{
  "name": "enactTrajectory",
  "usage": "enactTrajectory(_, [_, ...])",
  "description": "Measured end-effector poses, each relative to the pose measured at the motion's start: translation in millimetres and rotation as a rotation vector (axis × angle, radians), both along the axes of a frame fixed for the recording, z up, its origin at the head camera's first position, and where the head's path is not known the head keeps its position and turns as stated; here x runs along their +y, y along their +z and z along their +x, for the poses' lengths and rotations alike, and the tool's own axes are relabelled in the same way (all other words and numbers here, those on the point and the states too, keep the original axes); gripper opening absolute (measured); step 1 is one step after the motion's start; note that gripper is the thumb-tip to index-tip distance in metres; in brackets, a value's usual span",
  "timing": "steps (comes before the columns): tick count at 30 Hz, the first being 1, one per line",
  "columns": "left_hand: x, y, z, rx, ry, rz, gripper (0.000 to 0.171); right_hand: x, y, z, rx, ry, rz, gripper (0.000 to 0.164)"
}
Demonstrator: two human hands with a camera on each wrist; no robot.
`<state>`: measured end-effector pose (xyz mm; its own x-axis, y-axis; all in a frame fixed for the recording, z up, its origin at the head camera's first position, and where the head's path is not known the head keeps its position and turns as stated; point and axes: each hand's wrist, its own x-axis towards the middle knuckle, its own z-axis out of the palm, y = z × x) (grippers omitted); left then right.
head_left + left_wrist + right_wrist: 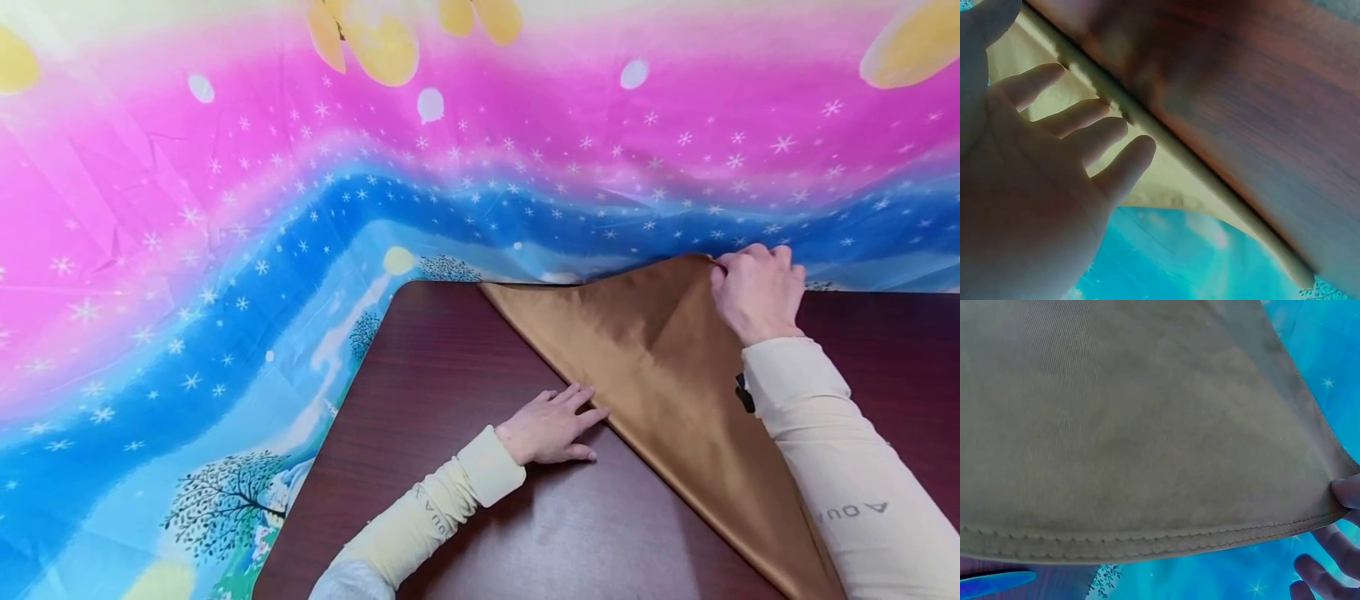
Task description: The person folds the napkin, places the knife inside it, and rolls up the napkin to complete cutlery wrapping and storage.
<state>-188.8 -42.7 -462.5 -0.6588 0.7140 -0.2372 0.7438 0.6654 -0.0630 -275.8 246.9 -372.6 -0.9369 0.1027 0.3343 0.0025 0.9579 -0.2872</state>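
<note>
Brown satin cloth (645, 358), doubled into a rough triangle, slants from upper centre to lower right of the frame. Far left: printed snowflake backdrop (187, 250) behind the wood-grain tabletop (420, 392); the cloth's leftmost tip reaches the table's back edge at upper centre, so a tug there could, I judge, slide it over the rim. Centre: left hand (558, 425), fingers straight and spread, gripping nothing, fingertips at the folded edge (678, 479). Contact looks light; under a hard pull from the other side, slick satin may slip and the fold skew off its diagonal. Right of that, a soft buckle in the cloth; laid down slack, it would likely set as a wrinkle. Upper right: right hand (761, 287) pinches one corner, seemingly lifted; right wrist view shows the stitched hem (1116, 548) bowing away from it. Small hold, so the corner could escape.
</note>
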Motion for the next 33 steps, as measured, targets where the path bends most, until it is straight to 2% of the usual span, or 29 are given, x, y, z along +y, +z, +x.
enactTrajectory(7, [4, 3.0, -4.3, -0.016, 0.005, 0.000, 0.069, 4, -1.8, -1.6, -0.001, -0.014, -0.020, 0.035])
enactTrajectory(18, [8, 3.5, -9.0, -0.026, 0.026, -0.017, 0.069, 9, -19.3, -3.7, -0.079, 0.005, -0.040, 0.038])
enactTrajectory(27, [11, 2.5, -12.0, -0.028, 0.028, -0.032, 0.069, 22, -32.2, -4.2, -0.201, 0.004, -0.134, 0.044])
enactTrajectory(33, [11, 2.1, -12.4, -0.031, 0.032, -0.033, 0.068, 31, -38.0, -6.2, -0.258, 0.004, -0.149, 0.046])
